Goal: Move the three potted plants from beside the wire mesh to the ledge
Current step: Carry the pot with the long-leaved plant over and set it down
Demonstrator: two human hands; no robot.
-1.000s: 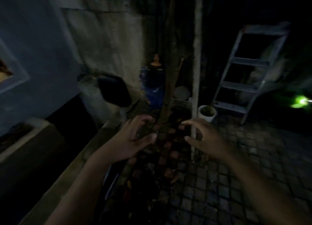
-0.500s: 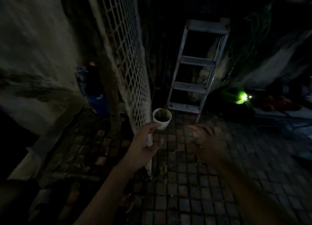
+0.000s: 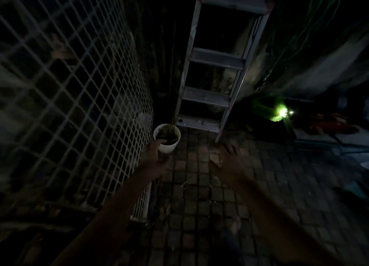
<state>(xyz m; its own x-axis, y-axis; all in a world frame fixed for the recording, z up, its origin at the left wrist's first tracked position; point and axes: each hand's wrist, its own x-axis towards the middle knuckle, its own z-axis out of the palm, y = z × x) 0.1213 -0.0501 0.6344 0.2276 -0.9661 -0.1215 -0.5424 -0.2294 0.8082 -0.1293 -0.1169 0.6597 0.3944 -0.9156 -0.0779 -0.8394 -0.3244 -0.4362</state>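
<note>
One white potted plant (image 3: 169, 144) with a thin stem stands on the brick paving, right beside the edge of the wire mesh (image 3: 79, 98). My left hand (image 3: 154, 158) is on the pot's near-left side, with a finger hooked over the rim and the rest wrapped around the wall. My right hand (image 3: 224, 156) hovers over the paving a little to the right of the pot, fingers spread and holding nothing. No other pots and no ledge are in view. The scene is very dark.
A metal stepladder (image 3: 211, 80) leans just behind the pot. A green light (image 3: 281, 112) glows on the ground at the right, near dark clutter and a red object (image 3: 335, 124). Brick paving (image 3: 199, 195) runs toward me.
The view has swung right from the wall and ledge area to the mesh and ladder. My left hand has reached forward and closed on the pot's rim; my right hand has moved forward too.
</note>
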